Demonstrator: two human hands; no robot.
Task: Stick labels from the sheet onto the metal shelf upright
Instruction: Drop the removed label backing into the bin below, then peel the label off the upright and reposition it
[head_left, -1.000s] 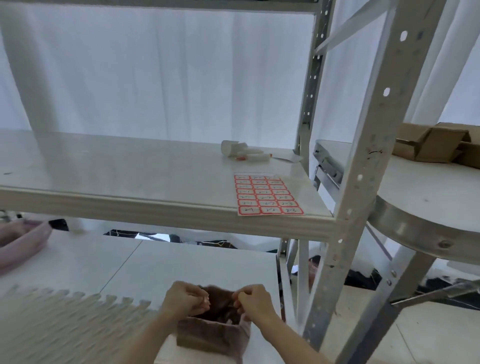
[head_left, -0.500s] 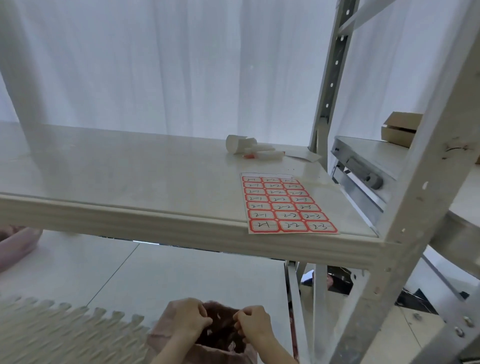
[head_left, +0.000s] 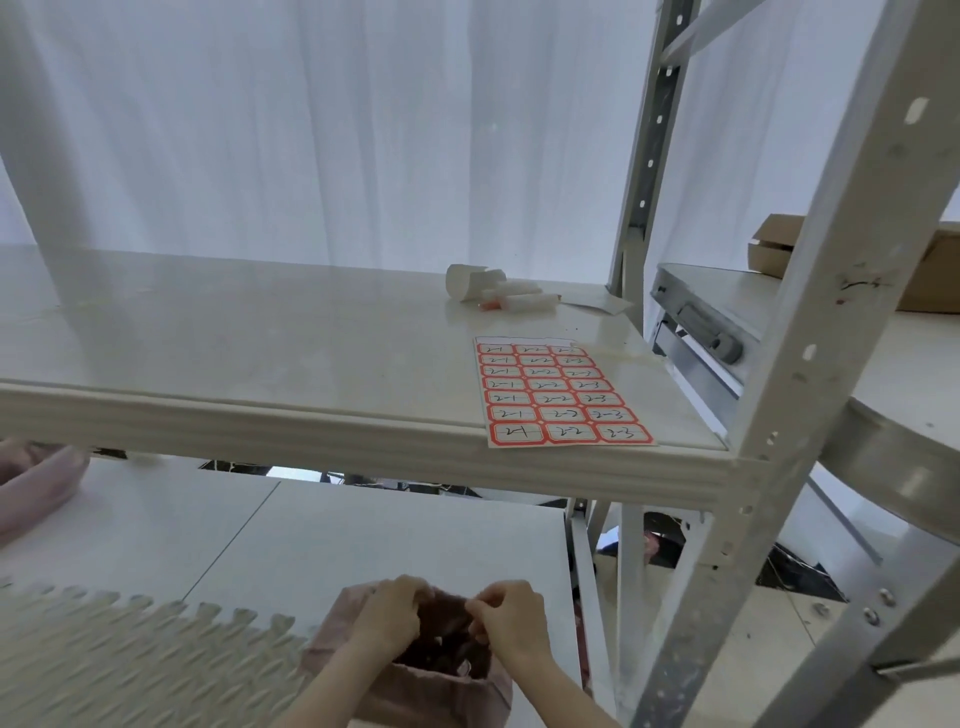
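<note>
The grey perforated metal shelf upright (head_left: 810, 364) stands at the right. The sheet of red-bordered labels (head_left: 563, 400) lies flat on the white shelf board (head_left: 260, 353) beside it. Below, the left hand (head_left: 387, 616) grips a pink fabric bag's (head_left: 426, 696) rim. The right hand (head_left: 511, 618) is curled there too, its hold unclear.

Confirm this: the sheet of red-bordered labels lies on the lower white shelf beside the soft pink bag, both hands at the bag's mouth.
Wrong shelf. In the head view the sheet of red-bordered labels lies on the upper white shelf, near its front right corner. The soft pink bag is on the lower white shelf, left hand and right hand at its mouth.
</note>
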